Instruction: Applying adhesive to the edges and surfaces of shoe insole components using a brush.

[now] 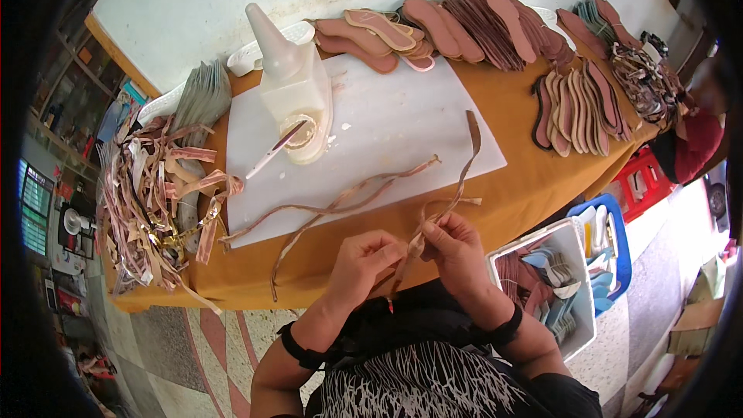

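Note:
My left hand [368, 258] is closed in a pinch on a thin brown strap [467, 156], just above the table's front edge. On the same strap, my right hand [457, 251] is closed too, thumb and fingers pressed together around a crossing or knot. One end of the strap reaches up over the white board [371, 124], and its lower ends hang between my hands. Two more long narrow strips [329, 207] lie crossed on the board's near edge. Farther back stands a whitish plastic glue pot [290, 93] with a cone-shaped top. A thin brush [271, 156] rests across its open mouth.
Heaped straps [155, 209] cover the table's left end, beside stacked grey soles [203, 101]. Pink-brown insoles [472, 27] line the back, with more insoles [576, 112] at right. A white crate [584, 333] and blue basket [619, 240] stand below; another person's red sleeve [700, 143] shows.

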### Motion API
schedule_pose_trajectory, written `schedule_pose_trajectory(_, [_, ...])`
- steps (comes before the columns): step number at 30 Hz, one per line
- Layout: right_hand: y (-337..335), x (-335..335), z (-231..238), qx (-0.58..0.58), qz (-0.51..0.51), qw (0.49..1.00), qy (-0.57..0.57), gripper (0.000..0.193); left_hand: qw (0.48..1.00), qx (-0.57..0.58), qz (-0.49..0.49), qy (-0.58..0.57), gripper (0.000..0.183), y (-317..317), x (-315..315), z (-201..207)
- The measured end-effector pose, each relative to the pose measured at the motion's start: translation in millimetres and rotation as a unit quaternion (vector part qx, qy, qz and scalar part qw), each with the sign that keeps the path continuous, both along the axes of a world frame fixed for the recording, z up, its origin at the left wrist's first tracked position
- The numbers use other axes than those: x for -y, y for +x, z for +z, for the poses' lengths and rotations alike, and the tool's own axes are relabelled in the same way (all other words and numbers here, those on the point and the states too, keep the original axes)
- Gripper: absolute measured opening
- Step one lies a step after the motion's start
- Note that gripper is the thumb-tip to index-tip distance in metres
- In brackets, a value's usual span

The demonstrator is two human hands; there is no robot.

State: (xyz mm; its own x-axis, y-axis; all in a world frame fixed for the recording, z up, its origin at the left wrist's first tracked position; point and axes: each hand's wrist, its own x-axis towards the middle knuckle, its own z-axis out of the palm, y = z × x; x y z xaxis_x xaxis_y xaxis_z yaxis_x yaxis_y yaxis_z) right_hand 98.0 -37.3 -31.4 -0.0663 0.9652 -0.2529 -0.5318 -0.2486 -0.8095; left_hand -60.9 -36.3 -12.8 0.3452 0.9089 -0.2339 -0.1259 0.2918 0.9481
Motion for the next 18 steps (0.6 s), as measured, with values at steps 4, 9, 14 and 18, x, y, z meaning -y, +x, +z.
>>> schedule_pose_trajectory(4, [-4.2,0.9,-0.1,0.023,-0.007,0.999,0.031,0.011,0.999,-0.015,0.023,-0.027,0.010,8.1,-2.0,-1.2])
schedule_pose_trajectory(9, [-2.5,0.2,1.9,0.012,0.002,1.000,0.000,0.009,0.999,-0.032,0.030,0.003,0.011,12.3,-2.5,4.3])
schedule_pose_trajectory(14, [-5.9,1.2,-2.8,0.071,0.052,0.994,0.058,0.011,0.986,-0.148,0.049,0.067,0.010,14.8,-0.3,8.9])
schedule_pose_trajectory(18, [-4.7,-0.3,-7.0,0.063,0.056,0.996,0.017,0.014,0.992,-0.103,0.059,0.052,0.010,13.5,-2.0,5.3])
